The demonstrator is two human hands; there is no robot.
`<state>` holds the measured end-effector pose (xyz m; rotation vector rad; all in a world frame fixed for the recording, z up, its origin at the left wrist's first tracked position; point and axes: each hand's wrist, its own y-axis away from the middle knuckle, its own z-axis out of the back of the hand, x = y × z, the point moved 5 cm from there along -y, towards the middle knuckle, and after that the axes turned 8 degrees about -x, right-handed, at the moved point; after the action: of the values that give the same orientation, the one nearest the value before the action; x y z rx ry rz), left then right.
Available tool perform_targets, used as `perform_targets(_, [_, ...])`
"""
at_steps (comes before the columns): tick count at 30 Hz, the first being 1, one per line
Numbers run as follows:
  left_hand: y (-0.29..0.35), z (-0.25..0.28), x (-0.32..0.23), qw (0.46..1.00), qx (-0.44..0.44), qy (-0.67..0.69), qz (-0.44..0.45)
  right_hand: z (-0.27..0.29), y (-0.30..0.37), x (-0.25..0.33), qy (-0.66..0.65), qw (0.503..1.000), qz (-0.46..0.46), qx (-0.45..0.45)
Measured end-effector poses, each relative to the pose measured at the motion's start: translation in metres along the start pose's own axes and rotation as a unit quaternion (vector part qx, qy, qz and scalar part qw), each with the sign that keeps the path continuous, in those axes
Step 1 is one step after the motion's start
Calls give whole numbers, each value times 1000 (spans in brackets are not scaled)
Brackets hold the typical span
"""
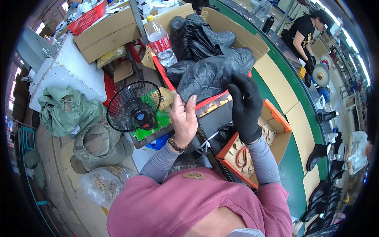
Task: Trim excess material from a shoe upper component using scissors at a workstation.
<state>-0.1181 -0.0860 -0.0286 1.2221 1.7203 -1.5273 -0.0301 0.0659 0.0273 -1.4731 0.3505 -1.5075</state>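
Observation:
A crumpled black plastic bag [205,80] spreads across the work spot in front of me. At its lower left edge, my bare left hand [184,120] pinches the plastic between thumb and fingers. My right hand [246,110], in a black glove, curls its fingers at the bag's right edge. Black on black hides the exact contact there. Behind lies a heap of more black bags [199,35] in an open cardboard box [252,43]. Under the bag shows a red-edged box or tray [211,104] with yellowish, worn patches along its front.
A clear bottle [160,43] with a red label stands left of the bags. Near my left arm is a black fan [134,106]. An orange-rimmed box [272,138] of beige pieces sits by my right forearm. Black shoes [318,156] line the green conveyor; a co-worker [302,35] stands beyond it.

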Motion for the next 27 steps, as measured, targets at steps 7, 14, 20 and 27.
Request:
perform_targets(7, [-42,7,10,999,-8,2,38,-57,-48,-33,-276,923,-256,81])
perform_targets(14, [-64,16,37,865,186,-460,76,-89,-32,-103,-182,881,-394,188])
perform_targets(20, [-61,-3,28,891,125,-345,-266,-93,13,-163,15,962,-168,214])
perform_targets(27, [-50,12,102,939,179,-258,-142,-105,27,-136,76,975,-163,132])
